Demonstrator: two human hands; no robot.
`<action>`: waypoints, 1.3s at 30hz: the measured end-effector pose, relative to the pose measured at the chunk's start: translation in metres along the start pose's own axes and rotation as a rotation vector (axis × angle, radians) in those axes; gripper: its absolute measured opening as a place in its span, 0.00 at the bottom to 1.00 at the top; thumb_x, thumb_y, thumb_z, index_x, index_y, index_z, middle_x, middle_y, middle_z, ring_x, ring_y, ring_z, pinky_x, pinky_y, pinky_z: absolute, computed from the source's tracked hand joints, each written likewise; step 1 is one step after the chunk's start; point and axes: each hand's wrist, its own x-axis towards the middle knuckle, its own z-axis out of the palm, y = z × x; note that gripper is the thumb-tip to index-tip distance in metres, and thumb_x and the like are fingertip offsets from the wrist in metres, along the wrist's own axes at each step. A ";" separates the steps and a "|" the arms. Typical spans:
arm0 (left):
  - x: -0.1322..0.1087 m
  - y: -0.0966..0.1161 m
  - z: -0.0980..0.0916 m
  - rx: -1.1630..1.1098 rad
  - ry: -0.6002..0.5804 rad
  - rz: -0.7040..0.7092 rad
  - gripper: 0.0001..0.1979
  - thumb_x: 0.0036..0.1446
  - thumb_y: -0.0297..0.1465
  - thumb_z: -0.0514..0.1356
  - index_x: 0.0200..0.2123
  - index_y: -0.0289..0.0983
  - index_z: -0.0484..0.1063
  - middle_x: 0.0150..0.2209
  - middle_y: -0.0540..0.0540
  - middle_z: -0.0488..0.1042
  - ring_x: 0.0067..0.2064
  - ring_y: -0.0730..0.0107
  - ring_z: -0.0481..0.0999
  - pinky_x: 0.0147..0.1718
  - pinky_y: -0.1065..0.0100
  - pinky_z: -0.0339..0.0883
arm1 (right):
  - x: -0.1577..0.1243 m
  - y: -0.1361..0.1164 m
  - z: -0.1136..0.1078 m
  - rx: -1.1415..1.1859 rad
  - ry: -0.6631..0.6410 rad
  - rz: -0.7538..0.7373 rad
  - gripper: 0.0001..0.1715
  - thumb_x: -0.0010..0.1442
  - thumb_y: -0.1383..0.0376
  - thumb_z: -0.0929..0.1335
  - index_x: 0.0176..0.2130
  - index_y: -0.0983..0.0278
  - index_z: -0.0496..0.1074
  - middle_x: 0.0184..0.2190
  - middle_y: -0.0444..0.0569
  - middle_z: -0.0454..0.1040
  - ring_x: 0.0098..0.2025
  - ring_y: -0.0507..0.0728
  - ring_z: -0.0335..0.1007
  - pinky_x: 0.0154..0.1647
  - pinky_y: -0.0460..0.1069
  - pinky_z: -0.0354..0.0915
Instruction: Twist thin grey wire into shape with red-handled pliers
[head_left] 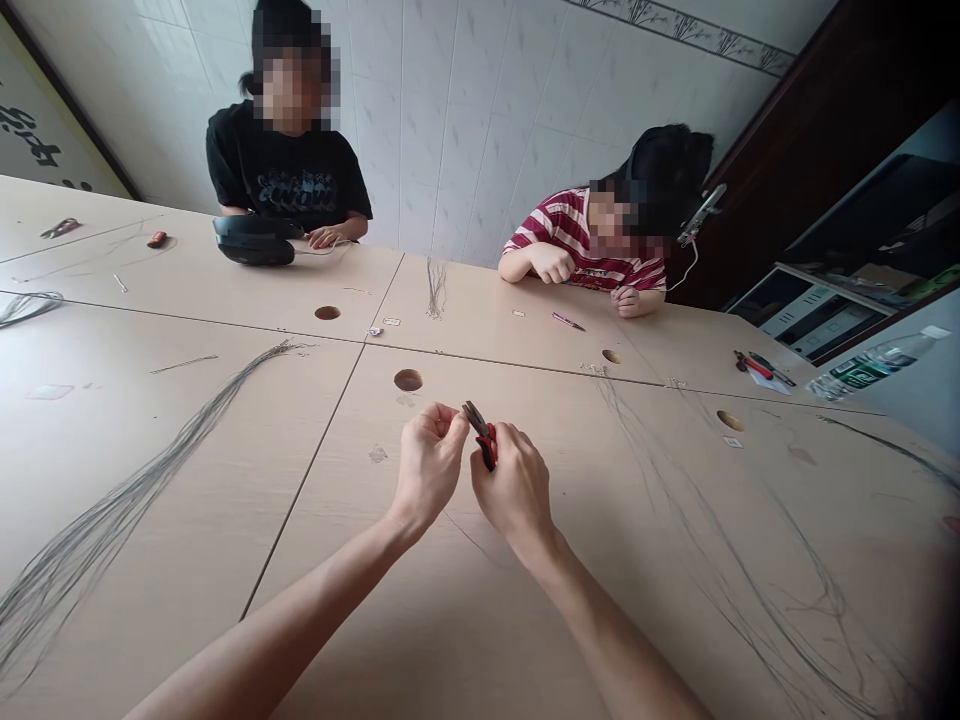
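My right hand [517, 485] is wrapped around a pair of small pliers [475, 418] with red and black handles. The jaws point up and left, close to the fingertips of my left hand [429, 465]. Thumb and forefinger of that left hand are pinched together. From below it a thin wire [469, 536] trails down over the table toward my right wrist. The wire's end between my fingertips is too small to make out, and the palm side of both hands is hidden.
Long bundles of thin wire lie left [180, 450] and right [720, 530] on the pale table [330, 640]. Two people sit across; a dark case [255, 242] is before one. Round holes [409, 380] pierce the tabletop. A water bottle [874, 365] stands at the right.
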 end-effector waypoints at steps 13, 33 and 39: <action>-0.004 -0.001 0.003 0.026 -0.012 0.021 0.11 0.58 0.36 0.57 0.26 0.36 0.65 0.20 0.55 0.63 0.21 0.78 0.58 0.20 0.75 0.52 | 0.000 -0.001 -0.001 -0.012 -0.006 0.021 0.06 0.56 0.71 0.61 0.28 0.62 0.62 0.25 0.46 0.70 0.27 0.56 0.66 0.25 0.47 0.52; -0.004 0.001 -0.022 0.153 -0.276 -0.043 0.17 0.55 0.41 0.57 0.20 0.37 0.60 0.17 0.57 0.47 0.19 0.79 0.44 0.17 0.73 0.39 | 0.001 0.003 0.002 0.003 0.023 -0.037 0.08 0.59 0.67 0.60 0.28 0.62 0.63 0.23 0.46 0.70 0.26 0.55 0.67 0.24 0.47 0.52; 0.001 -0.001 -0.032 0.093 -0.360 -0.064 0.28 0.52 0.44 0.60 0.18 0.39 0.43 0.19 0.57 0.41 0.21 0.79 0.41 0.19 0.71 0.37 | 0.000 0.004 0.004 -0.014 0.028 -0.075 0.06 0.57 0.70 0.61 0.29 0.62 0.64 0.24 0.46 0.71 0.27 0.56 0.68 0.25 0.47 0.53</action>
